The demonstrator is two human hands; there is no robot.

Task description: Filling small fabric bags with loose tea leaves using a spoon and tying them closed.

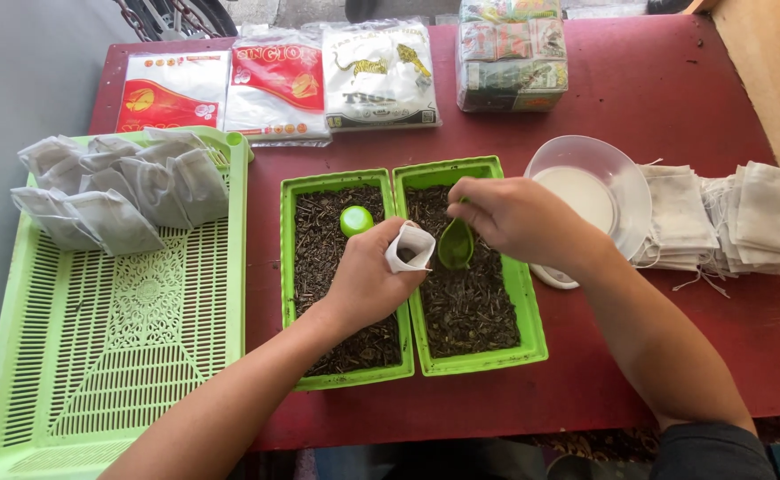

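Gripping small pouch (410, 246) — left hand (365, 284); right hand (516, 216) — green scoop (455, 243).

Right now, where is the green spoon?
In the head view, the green spoon is in the right hand, above the right green tray of dry leaves, beside the small white bag in the left hand.

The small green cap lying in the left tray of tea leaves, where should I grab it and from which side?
Pinch the green cap across its round rim, coming straight down from above. It lies on the loose leaves in the left tray, near the dividing wall, so a sideways approach would plough the leaves. The left hand, holding the white pouch, sits just beside it.
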